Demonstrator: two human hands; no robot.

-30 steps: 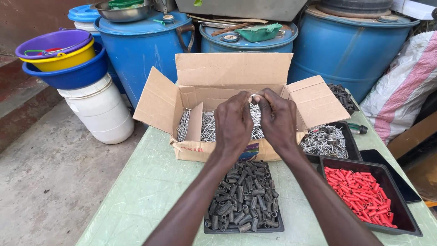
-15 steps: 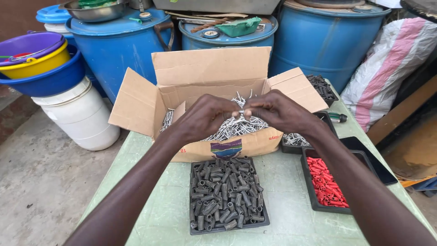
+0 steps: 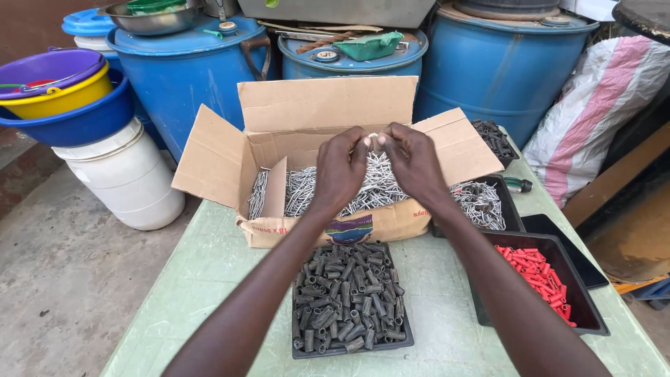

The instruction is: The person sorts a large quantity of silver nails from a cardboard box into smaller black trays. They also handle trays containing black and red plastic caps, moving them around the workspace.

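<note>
Nearest us on the pale green counter (image 3: 209,279) sits a black tray of dark grey plugs (image 3: 349,297), with a tray of red plugs (image 3: 541,276) to its right. Just beyond, over the open cardboard box (image 3: 307,139), our left hand (image 3: 340,171) and right hand (image 3: 412,164) meet fingertip to fingertip, both pinched shut on one small pale piece (image 3: 373,137); what it is we cannot tell. We judge it light, stiff and easily dropped, best pinched at its ends. Below lies a heap of loose silver screws (image 3: 314,188): sharp, prone to tangle. Far behind stand blue drums (image 3: 188,77).
</note>
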